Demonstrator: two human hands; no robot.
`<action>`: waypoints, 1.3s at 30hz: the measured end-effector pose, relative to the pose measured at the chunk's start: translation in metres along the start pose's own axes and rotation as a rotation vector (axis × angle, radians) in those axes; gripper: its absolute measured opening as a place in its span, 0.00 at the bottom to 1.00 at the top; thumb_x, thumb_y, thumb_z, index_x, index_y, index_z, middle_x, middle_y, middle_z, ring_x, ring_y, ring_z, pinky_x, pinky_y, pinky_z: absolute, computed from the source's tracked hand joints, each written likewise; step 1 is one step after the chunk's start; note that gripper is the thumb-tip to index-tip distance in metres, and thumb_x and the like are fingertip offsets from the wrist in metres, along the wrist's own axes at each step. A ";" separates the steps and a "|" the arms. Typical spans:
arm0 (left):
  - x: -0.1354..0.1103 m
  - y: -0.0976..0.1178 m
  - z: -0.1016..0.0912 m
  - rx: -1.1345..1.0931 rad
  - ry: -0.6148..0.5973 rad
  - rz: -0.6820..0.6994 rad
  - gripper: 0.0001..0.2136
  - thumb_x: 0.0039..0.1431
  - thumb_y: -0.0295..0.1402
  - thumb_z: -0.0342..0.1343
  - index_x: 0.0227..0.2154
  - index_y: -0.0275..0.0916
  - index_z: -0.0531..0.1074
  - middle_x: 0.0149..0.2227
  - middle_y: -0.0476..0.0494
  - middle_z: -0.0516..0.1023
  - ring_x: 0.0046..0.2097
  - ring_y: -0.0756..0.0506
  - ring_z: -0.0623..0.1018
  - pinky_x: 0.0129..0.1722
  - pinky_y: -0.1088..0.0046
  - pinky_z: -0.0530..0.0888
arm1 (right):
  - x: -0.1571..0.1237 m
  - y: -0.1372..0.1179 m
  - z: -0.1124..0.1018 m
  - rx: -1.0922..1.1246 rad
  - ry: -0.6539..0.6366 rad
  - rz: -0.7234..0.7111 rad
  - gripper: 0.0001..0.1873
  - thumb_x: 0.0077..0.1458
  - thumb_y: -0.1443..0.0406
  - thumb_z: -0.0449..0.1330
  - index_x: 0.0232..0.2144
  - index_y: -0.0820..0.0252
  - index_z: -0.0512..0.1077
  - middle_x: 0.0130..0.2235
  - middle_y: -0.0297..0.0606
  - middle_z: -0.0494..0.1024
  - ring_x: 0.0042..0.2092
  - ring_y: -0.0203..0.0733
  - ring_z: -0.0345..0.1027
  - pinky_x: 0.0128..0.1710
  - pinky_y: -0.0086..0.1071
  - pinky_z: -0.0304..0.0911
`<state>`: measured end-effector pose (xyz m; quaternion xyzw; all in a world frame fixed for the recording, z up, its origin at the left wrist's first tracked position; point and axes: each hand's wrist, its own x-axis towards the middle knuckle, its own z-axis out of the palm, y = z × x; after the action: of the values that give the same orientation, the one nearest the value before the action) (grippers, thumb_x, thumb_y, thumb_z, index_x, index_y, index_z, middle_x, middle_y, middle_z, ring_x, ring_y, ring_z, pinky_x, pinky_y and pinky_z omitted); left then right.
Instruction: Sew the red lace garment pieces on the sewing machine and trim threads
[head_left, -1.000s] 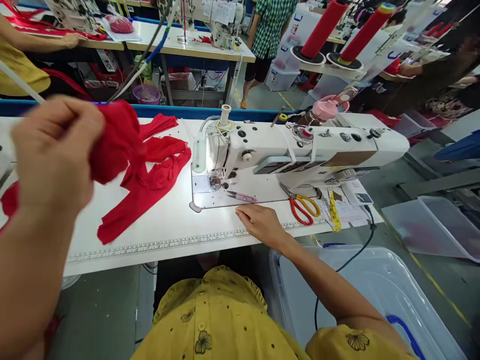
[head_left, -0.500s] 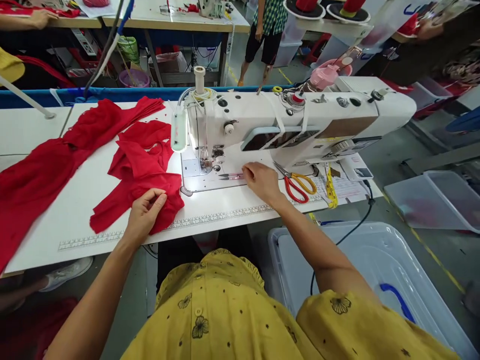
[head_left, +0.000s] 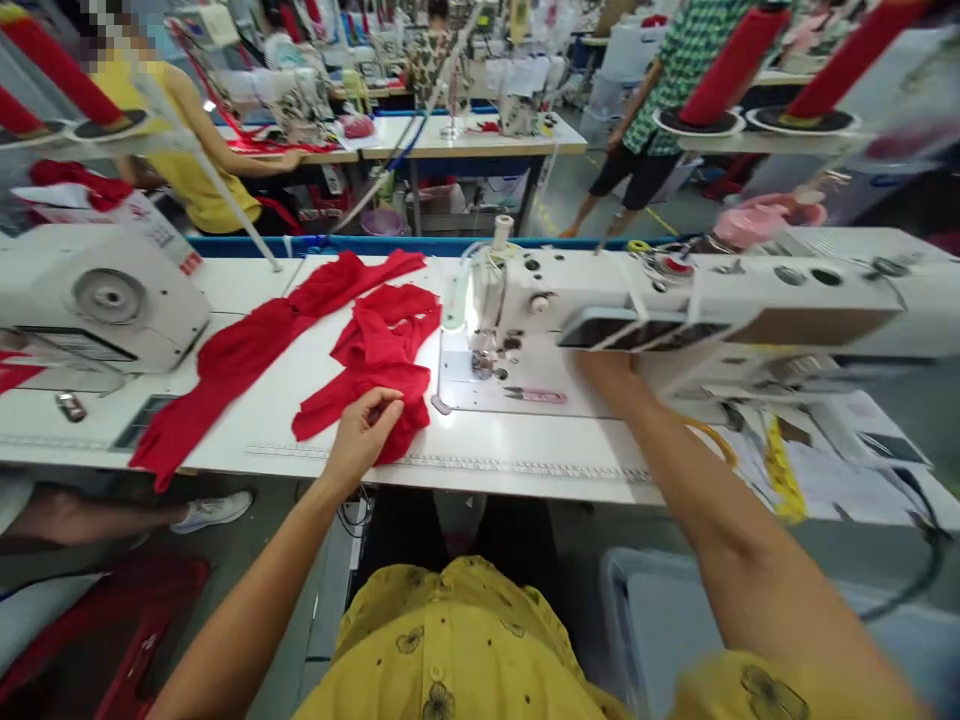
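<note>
My left hand [head_left: 366,425] rests at the front edge of a crumpled red fabric piece [head_left: 386,345], thumb and fingers pinched together on it. My right hand [head_left: 609,372] reaches under the arm of the white sewing machine [head_left: 592,290]; its fingers are hidden behind a phone [head_left: 645,330] strapped to the machine with white bands. Thread snips [head_left: 536,395] with a pinkish handle lie on the machine bed, left of my right hand. Farther left, a long red fabric piece [head_left: 255,340] stretches diagonally over the white table [head_left: 480,440].
A yellow scissors handle [head_left: 712,440] shows beyond my right forearm, near a yellow measuring tape [head_left: 782,470] and papers. A second machine [head_left: 105,300] stands at left. Below right is a plastic bin [head_left: 660,620]. Red thread cones [head_left: 735,70] stand above. Other people are across the table.
My view has tilted up and swung left. My right hand has moved away from the snips, deeper beneath the machine arm. My left hand stays at the red fabric.
</note>
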<state>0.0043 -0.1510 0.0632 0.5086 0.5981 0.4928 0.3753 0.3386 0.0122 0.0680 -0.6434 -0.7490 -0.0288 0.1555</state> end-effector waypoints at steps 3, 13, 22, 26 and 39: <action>0.007 0.000 -0.002 -0.110 0.019 -0.094 0.15 0.53 0.45 0.62 0.37 0.38 0.78 0.36 0.44 0.79 0.40 0.44 0.76 0.41 0.72 0.72 | -0.025 -0.006 -0.001 0.006 0.029 0.001 0.17 0.68 0.66 0.50 0.38 0.68 0.77 0.42 0.56 0.77 0.47 0.51 0.73 0.41 0.39 0.66; 0.024 0.009 0.010 -0.228 -0.112 -0.227 0.14 0.56 0.44 0.62 0.37 0.39 0.78 0.34 0.47 0.78 0.37 0.48 0.75 0.40 0.74 0.71 | -0.124 -0.151 -0.007 0.720 -0.078 -0.327 0.18 0.70 0.64 0.47 0.56 0.54 0.69 0.39 0.39 0.77 0.37 0.39 0.70 0.38 0.31 0.65; 0.015 -0.003 0.018 -0.344 -0.047 -0.348 0.14 0.53 0.44 0.65 0.38 0.39 0.81 0.38 0.45 0.82 0.40 0.47 0.77 0.44 0.73 0.72 | -0.120 -0.153 0.006 0.438 -0.043 -0.307 0.20 0.70 0.65 0.48 0.57 0.59 0.72 0.28 0.34 0.71 0.28 0.35 0.62 0.30 0.29 0.54; 0.016 0.000 0.024 -0.336 -0.058 -0.360 0.15 0.53 0.44 0.65 0.37 0.39 0.81 0.39 0.44 0.82 0.41 0.47 0.77 0.45 0.73 0.72 | -0.125 -0.150 0.002 0.466 -0.026 -0.317 0.19 0.69 0.66 0.49 0.56 0.60 0.73 0.27 0.33 0.71 0.28 0.34 0.63 0.30 0.29 0.55; 0.021 0.014 0.029 -0.531 -0.084 -0.533 0.14 0.47 0.42 0.70 0.29 0.35 0.79 0.28 0.49 0.79 0.30 0.53 0.73 0.33 0.80 0.70 | -0.131 -0.151 0.016 0.555 -0.025 -0.314 0.18 0.68 0.67 0.50 0.54 0.61 0.74 0.28 0.33 0.72 0.28 0.34 0.64 0.29 0.29 0.57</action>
<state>0.0309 -0.1247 0.0710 0.2399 0.5450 0.4945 0.6332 0.2049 -0.1348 0.0407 -0.4531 -0.8204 0.1609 0.3095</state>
